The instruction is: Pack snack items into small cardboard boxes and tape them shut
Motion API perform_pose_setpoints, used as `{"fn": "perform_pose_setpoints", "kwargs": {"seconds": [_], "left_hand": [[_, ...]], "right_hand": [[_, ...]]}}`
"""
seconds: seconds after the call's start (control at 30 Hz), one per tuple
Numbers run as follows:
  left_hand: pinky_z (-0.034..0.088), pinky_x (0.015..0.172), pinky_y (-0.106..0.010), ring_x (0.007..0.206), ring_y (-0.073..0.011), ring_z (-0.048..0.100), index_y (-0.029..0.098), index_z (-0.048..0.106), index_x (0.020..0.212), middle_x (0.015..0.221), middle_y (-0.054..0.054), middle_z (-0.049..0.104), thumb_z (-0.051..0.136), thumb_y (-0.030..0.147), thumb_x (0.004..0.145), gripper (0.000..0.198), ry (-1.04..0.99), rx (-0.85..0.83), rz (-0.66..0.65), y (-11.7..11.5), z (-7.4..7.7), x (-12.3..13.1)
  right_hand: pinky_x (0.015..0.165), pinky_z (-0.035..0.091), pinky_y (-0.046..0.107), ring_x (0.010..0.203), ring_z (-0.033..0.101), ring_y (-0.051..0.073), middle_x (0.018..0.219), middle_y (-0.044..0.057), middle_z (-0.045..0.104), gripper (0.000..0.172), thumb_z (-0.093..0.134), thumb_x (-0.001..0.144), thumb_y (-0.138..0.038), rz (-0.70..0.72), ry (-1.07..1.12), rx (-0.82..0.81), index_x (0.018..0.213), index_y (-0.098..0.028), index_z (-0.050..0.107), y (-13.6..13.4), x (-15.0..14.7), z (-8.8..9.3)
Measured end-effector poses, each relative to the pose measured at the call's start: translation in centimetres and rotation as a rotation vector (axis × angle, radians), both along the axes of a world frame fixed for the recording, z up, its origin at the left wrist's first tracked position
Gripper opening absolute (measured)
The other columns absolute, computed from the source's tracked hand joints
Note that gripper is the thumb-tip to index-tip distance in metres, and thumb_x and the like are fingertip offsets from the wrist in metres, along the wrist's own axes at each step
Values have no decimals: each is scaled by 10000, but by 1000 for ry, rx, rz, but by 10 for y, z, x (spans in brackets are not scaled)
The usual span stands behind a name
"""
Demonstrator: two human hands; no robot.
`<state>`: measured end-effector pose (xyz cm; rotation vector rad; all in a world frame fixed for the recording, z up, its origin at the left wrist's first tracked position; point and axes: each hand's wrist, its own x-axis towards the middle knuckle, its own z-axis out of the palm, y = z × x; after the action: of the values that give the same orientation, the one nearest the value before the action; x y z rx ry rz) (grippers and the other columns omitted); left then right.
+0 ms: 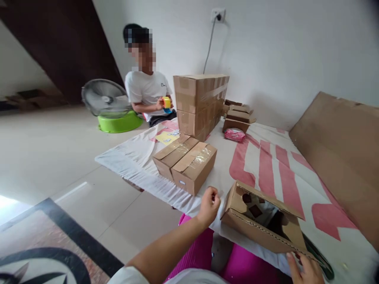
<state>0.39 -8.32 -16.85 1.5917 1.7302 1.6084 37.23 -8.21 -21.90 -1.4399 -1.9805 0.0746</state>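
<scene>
An open cardboard box (254, 225) lies at the near edge of the cloth-covered table, its top flaps parted. Brown and white patterned contents (257, 207) show inside, with darker parts in shadow. My right hand (304, 268) grips the box at its near right corner, the lower part of the hand cut off by the frame. Just left of the box, my left hand (209, 205) is held in a loose fist, apart from it, with nothing visible in the fingers. Two taped cardboard boxes (194, 163) sit side by side beyond my left hand.
Taped cartons (185, 94) are stacked farther back. Behind them stand open boxes (237, 118) and a pink packet (235, 135). A large cardboard sheet (340, 157) leans at right. A co-worker (148, 90) holds a yellow tape roll (166, 102) near a fan (105, 98).
</scene>
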Motion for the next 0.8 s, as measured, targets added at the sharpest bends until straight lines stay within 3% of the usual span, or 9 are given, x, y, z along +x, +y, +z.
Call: {"fn": "perform_pose_setpoints", "kwargs": {"seconds": [0.07,0.1,0.17,0.27,0.37,0.47,0.57,0.67,0.8], "left_hand": [[377,591,-254,639,-137,459,209,454,725,690,6,471,409,82,784,147,67,81,-58,-24,-2,-2],[371,581,-255,641,-141,462,207,473,738,686,4,480,442,86,791,136,224,186,-167,-36,-4,-2],[349,548,-258,620,-145,454,200,531,813,674,-1,507,475,65,797,147,510,345,-397,-57,-10,-1],[376,531,-276,589,-151,466,167,574,928,656,-10,538,457,81,847,167,706,446,-630,-70,-18,11],[419,523,-280,568,-150,490,153,583,938,642,-12,550,427,116,902,165,758,502,-741,-69,-18,34],[453,523,-272,565,-148,520,159,586,948,633,-6,559,433,100,902,170,760,525,-784,-65,-16,52],[505,567,-275,605,-157,571,169,575,943,664,-18,596,434,90,895,169,709,513,-760,-62,-15,54],[543,610,-270,673,-172,626,176,561,971,721,-43,640,427,94,897,174,630,452,-716,-61,-17,45],[559,600,-238,665,-160,650,201,556,997,741,-37,662,438,86,883,201,574,370,-705,-61,-28,30]], "right_hand": [[673,542,415,716,666,292,740,117,700,417,523,817,-625,-92,158,-77,754,-234,655,-17,-10,7],[652,537,392,719,665,278,754,108,702,440,509,816,-646,-102,246,-162,766,-232,649,-27,-18,10],[587,507,331,641,630,218,676,66,659,489,444,841,-668,-1,414,-470,733,-225,620,-47,-44,16],[431,358,241,434,472,110,550,15,568,654,346,793,-794,160,694,-964,699,-188,576,-69,-92,19],[396,272,199,406,422,72,555,5,563,705,305,759,-833,282,803,-1178,709,-175,553,-79,-130,19],[399,297,203,409,424,78,532,-24,531,575,517,700,-757,219,814,-1140,692,-182,541,-81,-140,22],[436,344,229,432,432,92,511,-40,493,465,639,657,-638,90,807,-973,664,-180,555,-70,-114,28],[542,404,262,548,480,124,587,-18,534,414,589,702,-600,-173,798,-670,714,-186,572,-52,-47,34],[610,423,290,722,534,184,748,43,617,437,573,664,-609,-628,778,-288,802,-195,554,-37,73,39]]}}
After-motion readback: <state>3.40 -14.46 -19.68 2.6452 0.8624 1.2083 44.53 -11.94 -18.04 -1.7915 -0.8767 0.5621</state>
